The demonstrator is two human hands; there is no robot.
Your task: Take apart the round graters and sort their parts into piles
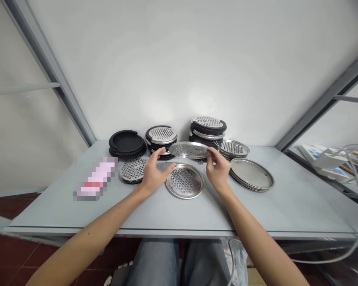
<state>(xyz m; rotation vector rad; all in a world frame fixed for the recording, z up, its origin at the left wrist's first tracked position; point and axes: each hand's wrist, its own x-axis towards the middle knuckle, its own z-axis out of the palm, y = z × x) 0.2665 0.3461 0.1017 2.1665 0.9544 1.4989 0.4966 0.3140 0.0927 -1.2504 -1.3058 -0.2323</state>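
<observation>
The right fingers (209, 159) pinch a perforated disc (189, 150) by its right rim above the worktop (173, 216); the left fingers (155, 156) are spread just beside its left edge, contact unclear. Pixelation obscures a pink item (98, 175).

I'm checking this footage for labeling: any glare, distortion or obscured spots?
Head view: soft glare on the white wall; apparent wide-angle stretching, the grey posts slanting outward toward the top; coarse pixelation hides a pink item's details; the perforated disc in the right hand shines along its rim.
</observation>
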